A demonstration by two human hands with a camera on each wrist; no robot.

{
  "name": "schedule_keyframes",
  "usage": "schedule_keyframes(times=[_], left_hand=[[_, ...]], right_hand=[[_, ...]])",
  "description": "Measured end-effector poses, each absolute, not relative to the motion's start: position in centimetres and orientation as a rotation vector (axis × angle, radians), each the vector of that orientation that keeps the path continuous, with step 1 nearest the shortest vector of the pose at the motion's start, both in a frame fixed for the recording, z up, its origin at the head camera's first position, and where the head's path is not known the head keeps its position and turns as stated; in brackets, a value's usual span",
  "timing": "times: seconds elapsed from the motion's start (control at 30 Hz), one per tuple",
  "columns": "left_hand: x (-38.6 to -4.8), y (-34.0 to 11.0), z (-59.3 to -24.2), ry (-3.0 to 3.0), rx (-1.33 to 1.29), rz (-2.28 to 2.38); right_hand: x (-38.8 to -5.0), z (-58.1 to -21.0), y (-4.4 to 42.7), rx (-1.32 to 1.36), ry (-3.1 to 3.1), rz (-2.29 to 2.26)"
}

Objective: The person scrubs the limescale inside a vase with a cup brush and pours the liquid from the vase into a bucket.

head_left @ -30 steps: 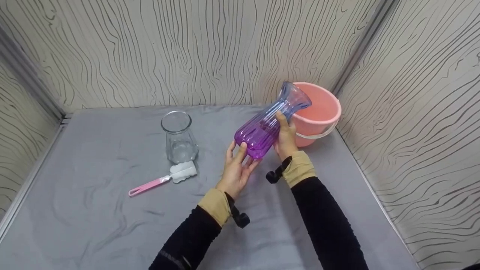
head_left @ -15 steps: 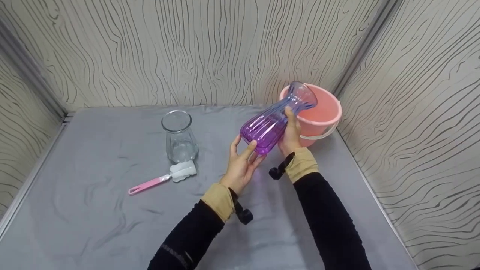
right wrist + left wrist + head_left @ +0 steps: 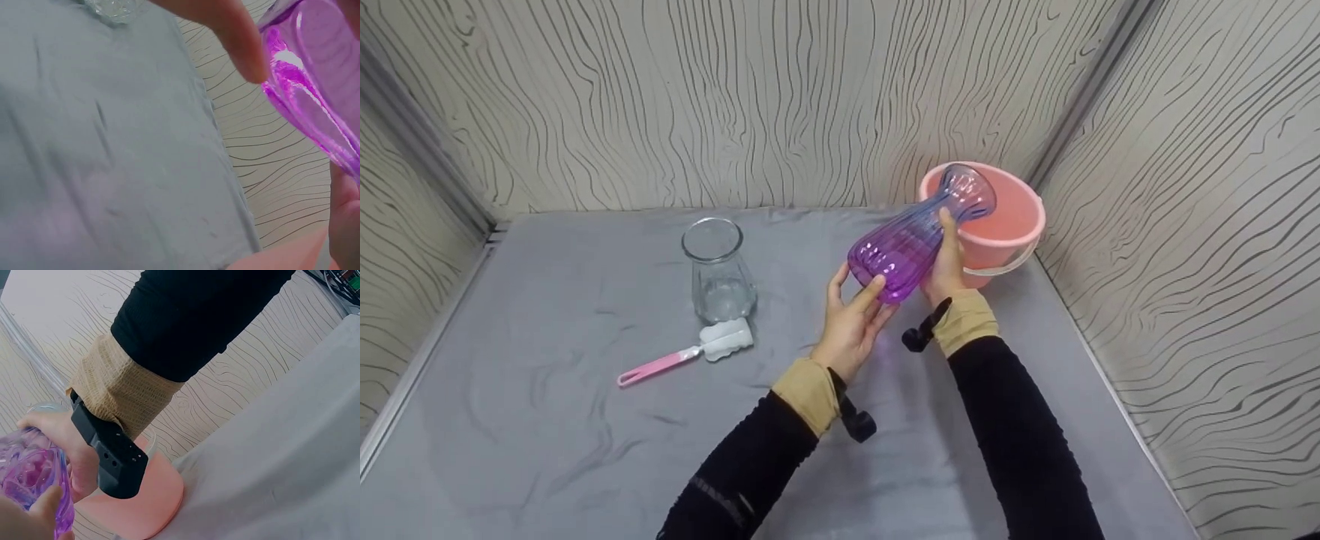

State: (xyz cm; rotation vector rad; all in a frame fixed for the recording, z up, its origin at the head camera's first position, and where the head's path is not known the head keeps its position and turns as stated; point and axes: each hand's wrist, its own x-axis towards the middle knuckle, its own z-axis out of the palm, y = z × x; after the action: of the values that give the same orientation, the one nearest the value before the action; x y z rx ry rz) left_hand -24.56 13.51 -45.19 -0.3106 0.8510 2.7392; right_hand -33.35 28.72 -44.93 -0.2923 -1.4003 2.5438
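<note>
A ribbed glass vase (image 3: 898,251), purple at the base and fading to blue at its flared neck, is held tilted in both hands. Its mouth points up and to the right, over the near rim of a pink bucket (image 3: 1011,202). My right hand (image 3: 949,262) grips the vase's right side, thumb up near the neck. With fingers and thumb about the base, my left hand (image 3: 851,322) holds the lower end. In the left wrist view the vase's base (image 3: 34,478) shows close up. The right wrist view catches purple glass (image 3: 304,79) beside a fingertip.
A clear glass vase (image 3: 720,281) stands upright left of the hands. Just in front of it lies a sponge brush (image 3: 725,340) with a pink handle. Grey cloth (image 3: 547,300) covers the table, and patterned walls (image 3: 697,105) enclose it at the back and sides.
Both hands have carried the tilted purple vase a little right and away from me, so its mouth now overlaps the bucket's opening more. The clear vase and brush stay put.
</note>
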Motion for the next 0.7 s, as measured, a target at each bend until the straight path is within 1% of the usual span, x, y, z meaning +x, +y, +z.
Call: schedule_keyframes(times=[0.27,0.7], left_hand=[[-24.6,14.0,-44.4,0.905,-0.342,2.742],[-24.6,14.5,-43.2,0.99,-0.318,2.739]], right_hand=[[-33.5,-44.8,28.9,-0.298,-1.279,2.61],[-33.1,-43.8,29.4,-0.331,-1.264,2.729]])
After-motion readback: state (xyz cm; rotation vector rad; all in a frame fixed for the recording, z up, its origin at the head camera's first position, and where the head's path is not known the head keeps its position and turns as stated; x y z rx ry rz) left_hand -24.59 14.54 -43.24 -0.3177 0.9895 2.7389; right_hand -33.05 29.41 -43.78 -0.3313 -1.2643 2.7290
